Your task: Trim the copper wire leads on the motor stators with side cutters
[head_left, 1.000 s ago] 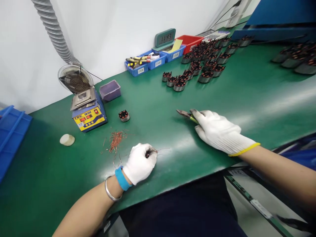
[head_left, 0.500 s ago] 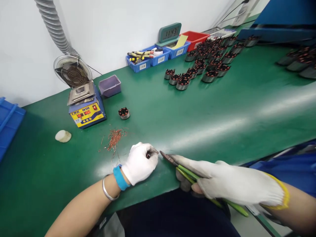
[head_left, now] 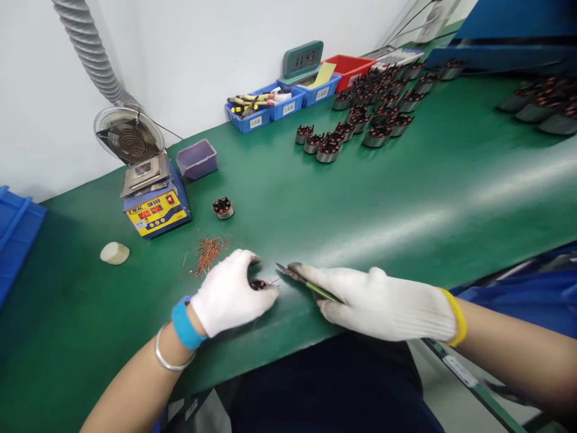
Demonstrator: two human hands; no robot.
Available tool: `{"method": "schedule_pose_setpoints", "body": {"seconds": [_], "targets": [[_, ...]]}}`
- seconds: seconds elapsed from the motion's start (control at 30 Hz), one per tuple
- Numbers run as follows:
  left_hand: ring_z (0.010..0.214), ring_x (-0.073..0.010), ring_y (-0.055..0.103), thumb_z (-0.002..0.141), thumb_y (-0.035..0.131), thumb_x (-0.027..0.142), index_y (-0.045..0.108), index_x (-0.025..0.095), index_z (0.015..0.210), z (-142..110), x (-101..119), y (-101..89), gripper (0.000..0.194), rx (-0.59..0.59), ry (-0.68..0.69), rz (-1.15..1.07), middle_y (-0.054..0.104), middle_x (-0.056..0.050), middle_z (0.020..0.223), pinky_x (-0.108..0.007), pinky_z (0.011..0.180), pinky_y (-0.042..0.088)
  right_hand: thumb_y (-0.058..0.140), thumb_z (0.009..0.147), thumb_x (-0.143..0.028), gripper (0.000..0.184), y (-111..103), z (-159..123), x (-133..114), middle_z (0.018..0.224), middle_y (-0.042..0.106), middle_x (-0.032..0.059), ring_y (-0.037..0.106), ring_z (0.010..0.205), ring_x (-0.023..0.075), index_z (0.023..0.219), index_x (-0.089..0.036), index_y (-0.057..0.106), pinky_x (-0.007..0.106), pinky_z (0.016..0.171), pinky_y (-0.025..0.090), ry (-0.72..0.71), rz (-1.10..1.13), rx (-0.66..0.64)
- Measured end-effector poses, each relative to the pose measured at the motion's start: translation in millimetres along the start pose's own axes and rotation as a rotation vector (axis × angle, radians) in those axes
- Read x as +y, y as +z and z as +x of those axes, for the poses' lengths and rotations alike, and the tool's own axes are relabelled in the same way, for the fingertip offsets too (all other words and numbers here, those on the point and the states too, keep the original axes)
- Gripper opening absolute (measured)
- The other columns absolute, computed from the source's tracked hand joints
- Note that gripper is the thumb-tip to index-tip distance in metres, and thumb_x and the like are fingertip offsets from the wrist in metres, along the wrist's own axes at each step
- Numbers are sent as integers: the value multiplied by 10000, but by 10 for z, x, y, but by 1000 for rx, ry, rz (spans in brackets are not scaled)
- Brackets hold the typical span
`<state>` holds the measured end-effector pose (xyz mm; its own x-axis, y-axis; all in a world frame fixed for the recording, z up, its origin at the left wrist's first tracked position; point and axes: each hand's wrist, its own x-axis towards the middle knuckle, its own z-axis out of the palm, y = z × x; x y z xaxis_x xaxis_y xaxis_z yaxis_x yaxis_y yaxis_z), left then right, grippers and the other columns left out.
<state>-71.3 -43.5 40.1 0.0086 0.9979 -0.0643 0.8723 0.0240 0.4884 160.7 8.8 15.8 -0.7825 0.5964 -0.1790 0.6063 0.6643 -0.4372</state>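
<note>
Well, at the left I see a heater box [head_left: 157,210], then a loose pile of copper clippings [head_left: 208,252] on the green bench [head_left: 270,204]. At the near edge, the left hand [head_left: 232,294] curves around a small wound ring [head_left: 258,284], thumb and forefinger apart; whether they grip it I cannot tell. Fine wire ends [head_left: 274,282] stick out rightward, towards the cutters [head_left: 320,292], whose tips are near. The right hand [head_left: 387,304] has its fingers closed on them. If the ring turned in a loose hold, I'd judge those tips could nick the winding or a gloved fingertip. Far right, more rings [head_left: 328,151] stand clustered.
</note>
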Motion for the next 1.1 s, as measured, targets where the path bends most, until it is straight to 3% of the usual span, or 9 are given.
{"method": "schedule_pose_setpoints", "body": {"seconds": [0.13, 0.27, 0.33, 0.47, 0.57, 0.73, 0.8, 0.9, 1.1], "targets": [[734, -178, 614, 750, 586, 330, 608, 197, 1006, 85, -117, -204, 289, 116, -92, -149, 664, -28, 892, -322, 710, 499, 479, 829, -268, 489, 35, 50, -60, 1002, 616, 153, 593, 843, 301, 1301, -157, 542, 375, 664, 439, 32, -398, 212], [743, -170, 619, 792, 538, 327, 620, 181, 957, 267, -316, -101, 235, 315, -86, -237, 671, -29, 854, -323, 756, 506, 625, 724, -406, 646, 54, 269, -317, 1105, 569, 185, 520, 1005, 342, 1281, -95, 525, 489, 867, 388, -108, -319, 353], [755, -174, 626, 797, 542, 326, 625, 175, 966, 340, -406, -20, 242, 387, -81, -229, 675, -35, 857, -324, 763, 511, 661, 686, -456, 732, 106, 405, -483, 1154, 567, 172, 516, 1031, 327, 1313, -114, 498, 478, 884, 391, -202, -213, 337], [789, -181, 644, 813, 539, 335, 625, 172, 983, 383, -513, 69, 251, 474, -73, -249, 682, -48, 887, -322, 768, 524, 619, 739, -414, 408, 165, 537, -627, 944, 621, 74, 579, 809, 246, 1086, -200, 614, 367, 685, 442, -217, -135, 172], [798, -184, 647, 818, 545, 326, 620, 173, 1006, 363, -519, 116, 254, 511, -34, -235, 678, -49, 895, -324, 771, 528, 580, 776, -427, 398, 10, 500, -298, 1028, 635, 69, 601, 915, 246, 1116, -220, 602, 352, 766, 460, -80, -64, 347], [899, -205, 647, 814, 541, 256, 598, 169, 1006, 356, -433, 294, 218, 469, 105, -137, 669, -73, 964, -369, 850, 534, 518, 804, -557, 573, -545, 441, 846, 1280, 570, 117, 590, 1041, 331, 1285, -246, 532, 434, 811, 478, 616, -64, 509], [995, -228, 629, 802, 563, 235, 588, 175, 1034, 355, -379, 391, 241, 452, 164, -66, 658, -87, 1033, -407, 918, 513, 501, 815, -569, 708, -664, 372, 1098, 1382, 471, 199, 510, 1164, 382, 1387, -157, 430, 468, 882, 450, 709, -173, 659], [1106, -260, 581, 786, 607, 242, 557, 178, 1117, 340, -278, 530, 341, 465, 207, 2, 618, -111, 1160, -463, 996, 469, 521, 811, -560, 814, -507, 143, 952, 1355, 480, 227, 510, 1167, 360, 1455, -110, 309, 444, 911, 447, 604, -207, 801], [1250, -263, 499, 879, 529, 295, 456, 151, 1285, 444, -62, 753, 436, 518, 227, -110, 535, -157, 1311, -478, 1079, 405, 542, 680, -191, 598, 447, -309, 102, 860, 686, 31, 660, 695, 212, 1276, -238, 554, 301, 589, 496, 11, -150, 364]]}}
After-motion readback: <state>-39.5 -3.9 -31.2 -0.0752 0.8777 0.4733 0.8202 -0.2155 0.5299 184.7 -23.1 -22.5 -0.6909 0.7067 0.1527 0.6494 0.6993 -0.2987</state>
